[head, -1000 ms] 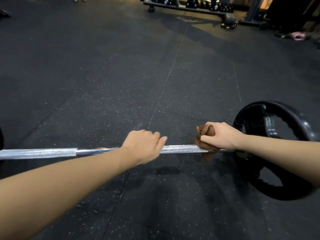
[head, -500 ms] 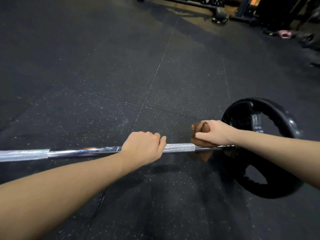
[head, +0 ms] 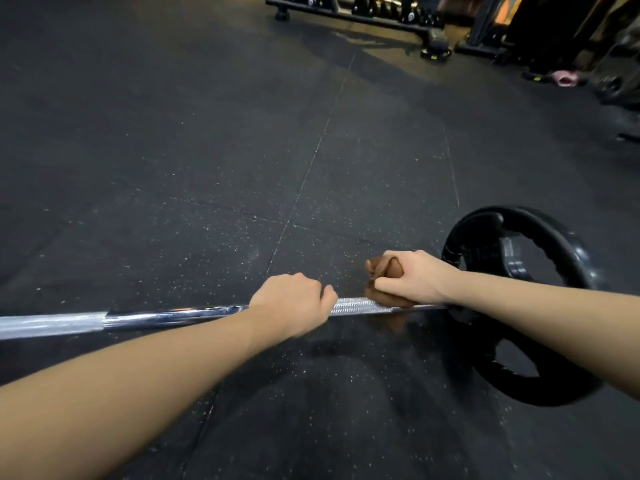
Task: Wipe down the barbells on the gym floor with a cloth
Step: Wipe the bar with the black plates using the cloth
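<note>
Rack (head: 363,10) far beyond bar (head: 173,315); black plate (head: 540,306) on bar's right end. Left hand (head: 292,306) curled round bar mid-shaft. Right hand (head: 414,277) grips brown cloth (head: 384,271) around bar, beside plate.

Barbell (head: 180,315): chrome shaft lying level across the floor, left to right; knurled grey stretches with a smooth shiny band between them.
Plate (head: 550,230): black, open-spoked, upright on the shaft's right end.
Cloth (head: 384,271): brown, bunched, wrapped over the shaft just beside the plate, gripped by the right hand (head: 414,277).
</note>
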### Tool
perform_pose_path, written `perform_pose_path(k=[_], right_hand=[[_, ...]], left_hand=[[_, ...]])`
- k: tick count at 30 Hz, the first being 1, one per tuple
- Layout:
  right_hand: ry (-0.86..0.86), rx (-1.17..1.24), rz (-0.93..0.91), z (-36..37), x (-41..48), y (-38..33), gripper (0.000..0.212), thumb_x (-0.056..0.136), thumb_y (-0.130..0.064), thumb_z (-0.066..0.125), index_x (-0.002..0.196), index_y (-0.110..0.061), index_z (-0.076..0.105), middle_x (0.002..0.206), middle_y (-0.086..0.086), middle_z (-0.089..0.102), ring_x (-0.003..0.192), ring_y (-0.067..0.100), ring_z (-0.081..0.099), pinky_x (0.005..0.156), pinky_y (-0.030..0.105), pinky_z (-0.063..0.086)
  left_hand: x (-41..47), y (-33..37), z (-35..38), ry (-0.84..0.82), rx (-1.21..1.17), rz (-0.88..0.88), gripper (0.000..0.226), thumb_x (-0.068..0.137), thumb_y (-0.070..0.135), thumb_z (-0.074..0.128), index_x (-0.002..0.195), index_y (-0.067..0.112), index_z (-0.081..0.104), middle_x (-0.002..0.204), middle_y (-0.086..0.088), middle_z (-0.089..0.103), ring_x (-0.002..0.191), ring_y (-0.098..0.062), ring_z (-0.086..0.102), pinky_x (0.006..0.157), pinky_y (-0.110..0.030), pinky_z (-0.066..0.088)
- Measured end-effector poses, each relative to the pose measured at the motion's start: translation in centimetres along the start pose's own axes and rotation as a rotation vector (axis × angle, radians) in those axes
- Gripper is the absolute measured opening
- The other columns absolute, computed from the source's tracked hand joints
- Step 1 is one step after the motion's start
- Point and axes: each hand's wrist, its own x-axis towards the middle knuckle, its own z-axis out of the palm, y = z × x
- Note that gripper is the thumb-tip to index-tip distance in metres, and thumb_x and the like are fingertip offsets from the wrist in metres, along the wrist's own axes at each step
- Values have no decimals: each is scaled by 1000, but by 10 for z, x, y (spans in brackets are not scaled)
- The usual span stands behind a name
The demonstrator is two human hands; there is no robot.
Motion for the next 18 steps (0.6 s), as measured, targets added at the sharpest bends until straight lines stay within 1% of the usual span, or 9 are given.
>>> perform_pose_path(k=[2, 4, 7, 9, 12, 14, 16, 18], right_hand=[[28, -68, 30, -3, -2, 7, 18, 73, -66, 53, 84, -52, 56, 101, -14, 70, 97, 19, 63, 85, 33, 49], [86, -113, 69, 0, -3, 5, 20, 77, -65, 56, 89, -49, 55, 99, -6, 68, 91, 23, 59, 79, 32, 47], [163, -80, 64, 15, -2, -17, 31, 79, -65, 56, 96, -39, 52, 98, -2, 68, 89, 26, 59, 80, 35, 51], [168, -66, 8, 23, -1, -29, 35, 81, -63, 57, 100, -34, 53, 96, -3, 69, 91, 25, 62, 83, 36, 52], [152, -69, -32, 17, -5, -22, 33, 81, -63, 56, 94, -33, 52, 90, -4, 69, 88, 24, 63, 80, 36, 51], [217, -183, -51, 11, -8, -3, 42, 76, -70, 47, 91, -32, 53, 86, -4, 71, 85, 25, 66, 76, 34, 49], [354, -305, -49, 9, -9, 12, 54, 69, -75, 31, 86, -29, 54, 81, -3, 72, 83, 25, 68, 72, 32, 43], [450, -301, -20, 12, -6, 13, 54, 66, -75, 26, 81, -29, 50, 77, -2, 71, 82, 27, 68, 68, 32, 37]], left_hand=[[0, 0, -5, -55, -56, -20, 43, 102, 34, 27, 69, 14, 48, 71, -7, 55, 65, -30, 52, 70, -38, 49], [-2, 0, -7, -71, -80, -27, 41, 102, 30, 28, 68, 14, 46, 70, -7, 55, 66, -31, 52, 73, -39, 52], [-4, 3, -8, -44, -75, -23, 41, 104, 28, 28, 67, 16, 42, 69, -5, 51, 72, -34, 56, 79, -43, 54], [-4, 3, -8, -51, -62, -11, 45, 105, 31, 26, 68, 14, 46, 68, -4, 50, 70, -32, 55, 76, -42, 53], [-4, 2, -8, -63, -54, -10, 45, 104, 33, 25, 69, 14, 47, 69, -3, 52, 69, -31, 53, 69, -38, 46], [-4, 0, -8, -64, -57, -5, 43, 104, 33, 26, 70, 15, 45, 70, -4, 53, 69, -32, 54, 68, -38, 45], [-5, -1, -7, -69, -68, -2, 42, 104, 32, 26, 70, 15, 43, 71, -5, 55, 71, -33, 58, 71, -39, 50], [-4, -1, -5, -75, -90, -10, 42, 104, 33, 26, 71, 15, 44, 72, -6, 56, 73, -33, 60, 74, -40, 53]])
